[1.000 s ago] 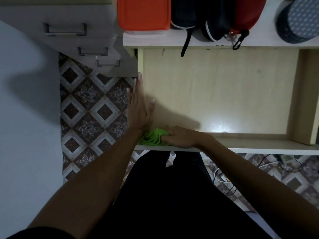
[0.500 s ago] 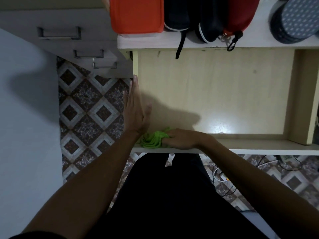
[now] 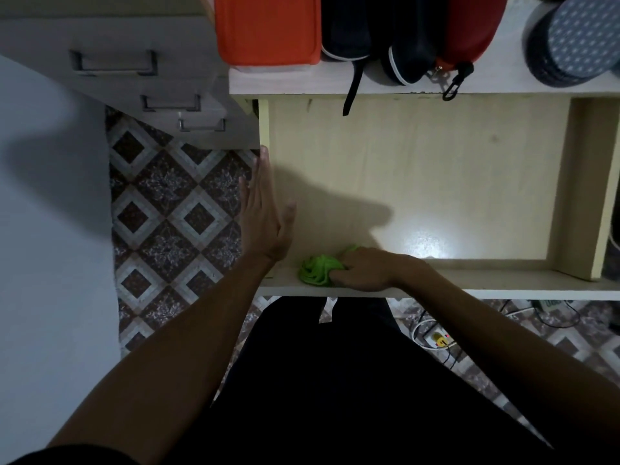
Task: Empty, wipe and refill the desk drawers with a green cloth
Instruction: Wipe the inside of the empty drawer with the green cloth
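Note:
An open, pale wooden drawer (image 3: 436, 156) is pulled out in front of me with nothing inside but the cloth. My right hand (image 3: 364, 271) grips a bunched green cloth (image 3: 317, 270) against the drawer's inner front wall, near its left corner. With fingers straight, my left hand (image 3: 265, 209) rests flat along the drawer's left side wall.
On the desk top (image 3: 496, 75) above the drawer stand an orange box (image 3: 268, 28), dark zip cases (image 3: 402, 35), a red case (image 3: 469, 25) and a dotted round case (image 3: 577, 38). A grey drawer unit (image 3: 141, 78) stands at the left. Cables and a power strip (image 3: 436, 337) lie on the patterned floor.
My right hand has slid the cloth a little to the right along the drawer's front edge, away from my left hand. My left hand stays on the side wall.

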